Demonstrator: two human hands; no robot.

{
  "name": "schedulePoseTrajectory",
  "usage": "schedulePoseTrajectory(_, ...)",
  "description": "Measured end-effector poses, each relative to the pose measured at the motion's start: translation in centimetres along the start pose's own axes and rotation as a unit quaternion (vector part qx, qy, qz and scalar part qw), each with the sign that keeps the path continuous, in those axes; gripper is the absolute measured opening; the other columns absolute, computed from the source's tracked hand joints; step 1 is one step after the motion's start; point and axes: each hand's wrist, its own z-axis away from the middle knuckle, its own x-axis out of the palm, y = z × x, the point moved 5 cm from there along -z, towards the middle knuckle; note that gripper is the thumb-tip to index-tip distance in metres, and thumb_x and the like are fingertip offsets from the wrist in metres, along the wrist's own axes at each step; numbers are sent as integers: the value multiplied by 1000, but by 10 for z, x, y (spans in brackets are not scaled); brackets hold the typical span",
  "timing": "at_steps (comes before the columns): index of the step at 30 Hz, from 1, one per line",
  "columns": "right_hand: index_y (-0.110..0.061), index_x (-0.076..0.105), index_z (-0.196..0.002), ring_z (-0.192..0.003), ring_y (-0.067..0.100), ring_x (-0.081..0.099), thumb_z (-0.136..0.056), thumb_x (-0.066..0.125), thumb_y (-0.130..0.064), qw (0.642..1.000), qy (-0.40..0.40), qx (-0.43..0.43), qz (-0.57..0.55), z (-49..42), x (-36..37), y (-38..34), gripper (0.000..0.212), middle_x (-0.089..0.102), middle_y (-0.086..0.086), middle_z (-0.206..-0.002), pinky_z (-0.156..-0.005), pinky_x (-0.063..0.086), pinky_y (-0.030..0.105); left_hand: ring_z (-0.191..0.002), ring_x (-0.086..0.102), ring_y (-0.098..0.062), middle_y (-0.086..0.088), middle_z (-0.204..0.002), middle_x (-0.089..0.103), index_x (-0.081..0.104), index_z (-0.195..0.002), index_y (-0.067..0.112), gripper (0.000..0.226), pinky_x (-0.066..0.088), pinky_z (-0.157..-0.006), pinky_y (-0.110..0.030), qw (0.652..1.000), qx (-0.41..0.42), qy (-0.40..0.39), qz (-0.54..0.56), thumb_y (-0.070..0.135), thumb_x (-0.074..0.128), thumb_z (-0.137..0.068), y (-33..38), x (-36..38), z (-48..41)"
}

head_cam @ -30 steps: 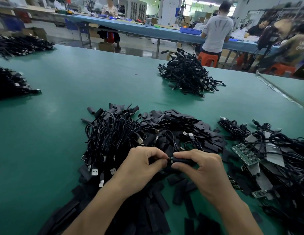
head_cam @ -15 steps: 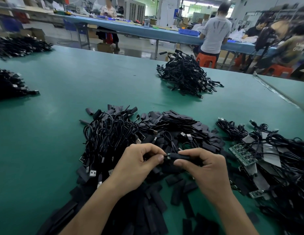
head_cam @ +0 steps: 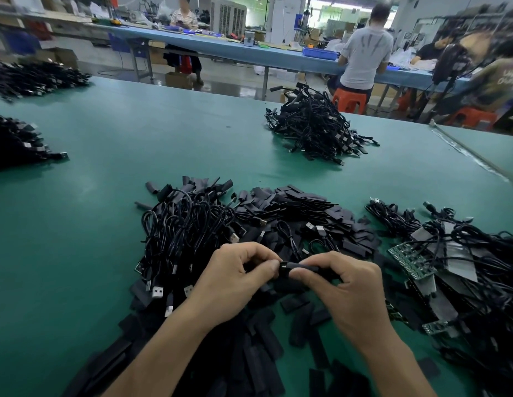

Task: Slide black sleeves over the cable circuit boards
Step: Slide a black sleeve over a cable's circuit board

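Note:
My right hand [head_cam: 345,285] grips a black sleeve [head_cam: 299,267] between thumb and fingers, held level above the pile. My left hand [head_cam: 235,277] pinches something small and dark at the sleeve's left end; what it holds is mostly hidden by the fingers. Loose flat black sleeves [head_cam: 304,207] lie heaped behind and under my hands. A bundle of black USB cables [head_cam: 183,239] sits to the left of them. Green circuit boards [head_cam: 411,260] on cables lie to the right.
A tangle of black cables [head_cam: 484,276] with boards fills the right side of the green table [head_cam: 78,224]. Another cable heap [head_cam: 315,128] lies further back, and two dark heaps [head_cam: 15,141] sit at the left. People work at a blue bench beyond.
Both hands have stayed together over the pile and shifted slightly. The sleeve now shows further out of my right hand toward the left fingers.

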Motion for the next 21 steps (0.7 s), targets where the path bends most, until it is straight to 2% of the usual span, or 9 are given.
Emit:
schedulePoseTrajectory(3, -29, 75, -92, -75, 0, 69, -73, 79, -41, 1000, 8, 12, -21, 0, 0, -1, 22, 72, -20, -89, -68, 51, 13, -69, 72, -19, 1, -78, 75, 75, -84, 26, 10, 57, -64, -29, 999, 1, 1, 32, 20, 72, -91, -1, -2, 0)
schedulePoseTrajectory(5, -27, 76, -94, -76, 0, 70, -72, 83, -38, 1000, 3, 14, -28, 1, 2, -1, 25, 73, -20, -89, -69, 52, 15, -68, 72, -18, -1, -78, 76, 75, -84, 28, 8, 55, -64, -25, 999, -1, -1, 48, 23, 74, -90, -1, -3, 0)
schedulePoseTrajectory(11, -16, 79, -89, -72, -1, 70, -66, 84, -30, 1000, 10, -9, -17, 1, 1, -1, 27, 74, -14, -80, -65, 55, 19, -60, 69, -13, -3, -73, 75, 77, -85, 23, 13, 52, -59, -18, 995, -13, 1, 97, 10, 78, -85, -5, -4, -2)
schedulePoseTrajectory(17, -17, 79, -87, -68, 4, 70, -62, 88, -24, 999, 1, 15, -47, 1, -1, 0, 27, 75, -13, -77, -63, 56, 25, -69, 71, -9, 8, -78, 75, 75, -88, 36, 22, 55, -66, -19, 1000, 27, 11, -5, 14, 74, -89, -2, -1, 0)
schedulePoseTrajectory(21, -20, 79, -88, -72, -2, 69, -62, 86, -28, 999, -29, 27, -32, 1, 2, -1, 28, 74, -18, -79, -67, 52, 13, -73, 69, -5, 14, -81, 73, 73, -89, 37, 25, 54, -70, -19, 996, 57, 19, -60, 12, 72, -91, 0, -1, 2)
